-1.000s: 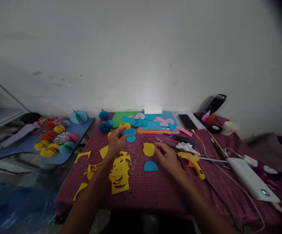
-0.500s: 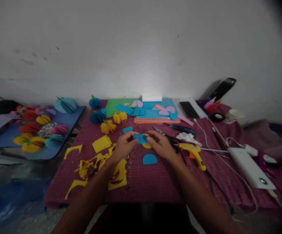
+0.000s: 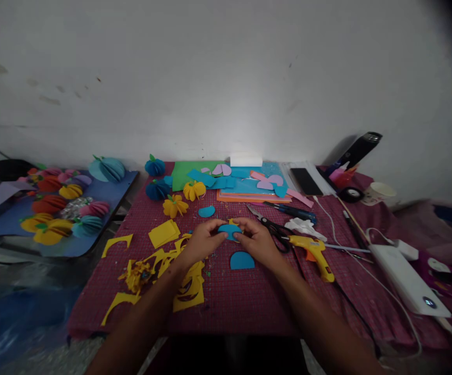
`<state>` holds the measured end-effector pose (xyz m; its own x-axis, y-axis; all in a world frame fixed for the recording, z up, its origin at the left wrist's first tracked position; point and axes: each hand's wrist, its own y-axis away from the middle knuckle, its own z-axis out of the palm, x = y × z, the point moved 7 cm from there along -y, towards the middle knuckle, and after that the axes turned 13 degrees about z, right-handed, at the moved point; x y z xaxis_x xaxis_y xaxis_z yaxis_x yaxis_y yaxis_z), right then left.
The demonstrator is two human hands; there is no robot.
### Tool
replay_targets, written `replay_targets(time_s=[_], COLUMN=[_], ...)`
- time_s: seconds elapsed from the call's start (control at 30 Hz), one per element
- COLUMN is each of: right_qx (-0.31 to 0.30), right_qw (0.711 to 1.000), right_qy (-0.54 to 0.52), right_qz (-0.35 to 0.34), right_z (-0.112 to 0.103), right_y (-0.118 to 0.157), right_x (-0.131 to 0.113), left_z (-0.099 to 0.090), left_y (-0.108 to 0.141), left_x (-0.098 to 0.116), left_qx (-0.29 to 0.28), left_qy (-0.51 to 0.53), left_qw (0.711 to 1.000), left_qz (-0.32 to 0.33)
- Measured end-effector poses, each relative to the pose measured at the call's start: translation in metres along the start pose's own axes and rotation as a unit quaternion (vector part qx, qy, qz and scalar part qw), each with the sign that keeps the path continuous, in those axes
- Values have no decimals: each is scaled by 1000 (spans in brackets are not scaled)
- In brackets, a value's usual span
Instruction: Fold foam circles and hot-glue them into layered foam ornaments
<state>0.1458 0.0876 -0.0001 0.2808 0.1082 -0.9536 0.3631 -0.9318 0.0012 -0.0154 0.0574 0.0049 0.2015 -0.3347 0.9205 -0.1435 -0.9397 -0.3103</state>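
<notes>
Maroon tabletop bears two yellow ornaments. Left hand and right hand, apart earlier, pinch one blue cutout, grip closed.

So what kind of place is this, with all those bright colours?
It looks like a craft corner, maybe a small workshop. The clues are the yellow glue gun, the scissors and the colourful pumpkin-shaped decorations on the left.
</notes>
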Motion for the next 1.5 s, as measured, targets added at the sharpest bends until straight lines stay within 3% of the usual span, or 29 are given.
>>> replay_targets(time_s=[0.27, 0.4, 0.5, 0.57, 0.63, 0.77, 1.03, 1.23, 1.37, 1.5], right_qx=[0, 0, 6, 11, -1, -37, -77, -56, -28, -12], right_qw=[994, 995, 996, 995, 994, 981, 934, 938, 954, 958], right_qy=[102, 97, 90, 95, 104, 177, 323, 308, 264, 255], right_qz=[-33, -27, -19, -16, -24, -77, -131, -145, -136, -127], right_z=[-2, -5, -9, -11, -9, 7, 26, 23, 15, 10], right_y=[0, 0, -1, -1, 1, 8, 15, 13, 12, 11], right_x=[-9, -13, -13, -13, -13, -15, -16, -16, -19, -22], left_z=[2, 4, -9, -27, -43, -50, -44, -48, -53, -63], left_y=[2, 2, 1, -1, -2, -7, -14, -15, -15, -15], left_x=[-1, -3, -5, -4, -6, -18, -31, -27, -27, -22], left_qx=[-7, -22, -24, 11, 35, 27, -18, -19, 12, 86], left_qy=[-23, -7, -89, -226, -353, -449, -482, -487, -478, -427], left_qw=[999, 999, 996, 973, 932, 887, 873, 870, 875, 897], left_qz=[-28, -22, 12, 50, 75, 101, 71, 77, 76, 72])
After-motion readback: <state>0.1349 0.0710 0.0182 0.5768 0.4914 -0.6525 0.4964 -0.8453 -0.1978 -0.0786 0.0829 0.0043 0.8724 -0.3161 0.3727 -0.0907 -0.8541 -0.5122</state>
